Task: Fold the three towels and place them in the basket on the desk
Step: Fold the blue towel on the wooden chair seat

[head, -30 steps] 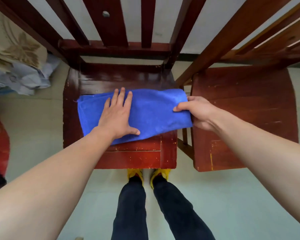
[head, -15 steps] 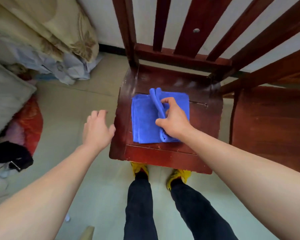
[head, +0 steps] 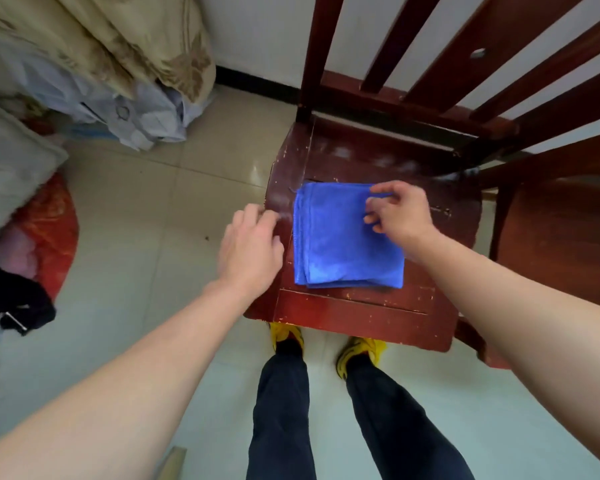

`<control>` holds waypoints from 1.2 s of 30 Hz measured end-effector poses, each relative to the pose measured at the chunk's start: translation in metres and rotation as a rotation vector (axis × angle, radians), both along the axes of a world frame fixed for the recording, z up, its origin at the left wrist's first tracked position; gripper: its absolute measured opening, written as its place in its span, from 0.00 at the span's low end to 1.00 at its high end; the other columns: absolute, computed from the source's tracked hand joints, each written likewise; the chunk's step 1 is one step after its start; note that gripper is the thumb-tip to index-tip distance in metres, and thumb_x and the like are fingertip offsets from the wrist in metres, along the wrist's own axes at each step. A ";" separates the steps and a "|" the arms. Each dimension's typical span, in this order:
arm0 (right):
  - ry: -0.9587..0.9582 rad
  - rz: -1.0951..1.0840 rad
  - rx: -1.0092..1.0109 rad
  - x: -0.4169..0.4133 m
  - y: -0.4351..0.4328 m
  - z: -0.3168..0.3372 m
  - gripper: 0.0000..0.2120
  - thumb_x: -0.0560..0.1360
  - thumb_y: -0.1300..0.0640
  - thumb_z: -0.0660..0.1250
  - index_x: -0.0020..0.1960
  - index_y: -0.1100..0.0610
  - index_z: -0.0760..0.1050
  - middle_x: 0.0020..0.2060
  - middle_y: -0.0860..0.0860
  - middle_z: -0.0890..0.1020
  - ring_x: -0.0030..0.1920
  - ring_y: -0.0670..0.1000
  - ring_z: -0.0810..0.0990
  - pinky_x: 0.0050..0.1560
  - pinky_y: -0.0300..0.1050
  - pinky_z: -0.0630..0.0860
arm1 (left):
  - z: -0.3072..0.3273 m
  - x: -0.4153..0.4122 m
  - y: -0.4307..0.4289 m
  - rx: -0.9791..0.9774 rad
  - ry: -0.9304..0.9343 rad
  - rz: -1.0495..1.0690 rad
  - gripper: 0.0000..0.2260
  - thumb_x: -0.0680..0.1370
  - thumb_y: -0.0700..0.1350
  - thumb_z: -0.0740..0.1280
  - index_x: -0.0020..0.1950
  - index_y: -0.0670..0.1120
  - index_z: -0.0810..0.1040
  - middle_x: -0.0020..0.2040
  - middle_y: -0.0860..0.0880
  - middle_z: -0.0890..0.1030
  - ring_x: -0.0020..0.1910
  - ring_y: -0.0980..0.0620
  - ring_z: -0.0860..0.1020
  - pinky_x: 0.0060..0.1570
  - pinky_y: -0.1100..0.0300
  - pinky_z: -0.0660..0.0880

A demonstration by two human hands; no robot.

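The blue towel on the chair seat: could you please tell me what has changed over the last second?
The blue towel went from a long strip to a folded square: the right hand carried one end over leftward, and the left hand lifted off it. It stayed on the chair seat.

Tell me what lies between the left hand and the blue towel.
Only a bare strip of chair seat separates left hand and blue towel, head view.
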State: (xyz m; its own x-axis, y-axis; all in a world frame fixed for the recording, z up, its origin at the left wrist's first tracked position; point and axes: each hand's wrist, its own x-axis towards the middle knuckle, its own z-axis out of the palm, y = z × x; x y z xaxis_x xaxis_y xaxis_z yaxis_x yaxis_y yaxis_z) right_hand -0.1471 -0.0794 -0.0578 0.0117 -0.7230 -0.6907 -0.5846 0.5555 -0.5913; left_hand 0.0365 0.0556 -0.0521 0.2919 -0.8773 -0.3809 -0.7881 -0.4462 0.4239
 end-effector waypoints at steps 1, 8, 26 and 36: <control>0.041 -0.055 -0.043 -0.009 -0.011 -0.001 0.08 0.75 0.67 0.64 0.51 0.57 0.75 0.34 0.54 0.79 0.27 0.45 0.78 0.26 0.39 0.73 | 0.001 -0.013 -0.008 -0.056 -0.002 -0.106 0.15 0.75 0.40 0.65 0.62 0.42 0.76 0.65 0.42 0.73 0.63 0.40 0.70 0.58 0.48 0.70; -0.123 -0.154 0.178 -0.025 -0.045 -0.015 0.08 0.76 0.65 0.64 0.49 0.53 0.78 0.44 0.49 0.82 0.41 0.44 0.80 0.36 0.38 0.77 | -0.027 -0.048 -0.055 0.250 -0.183 -0.617 0.47 0.72 0.58 0.71 0.79 0.46 0.45 0.79 0.43 0.38 0.78 0.46 0.39 0.75 0.45 0.51; -0.154 -0.058 0.357 -0.089 0.063 -0.014 0.06 0.77 0.63 0.65 0.48 0.57 0.81 0.43 0.52 0.86 0.41 0.47 0.85 0.40 0.39 0.75 | -0.028 -0.057 -0.039 0.333 -0.284 -0.612 0.59 0.64 0.66 0.73 0.78 0.44 0.37 0.77 0.43 0.34 0.77 0.44 0.36 0.75 0.44 0.50; 0.170 0.051 0.035 -0.118 0.038 -0.021 0.18 0.66 0.48 0.77 0.53 0.51 0.79 0.41 0.46 0.82 0.44 0.48 0.82 0.50 0.46 0.78 | -0.010 -0.086 -0.067 0.130 -0.187 -0.626 0.22 0.75 0.50 0.67 0.68 0.45 0.71 0.59 0.45 0.73 0.59 0.43 0.71 0.54 0.50 0.67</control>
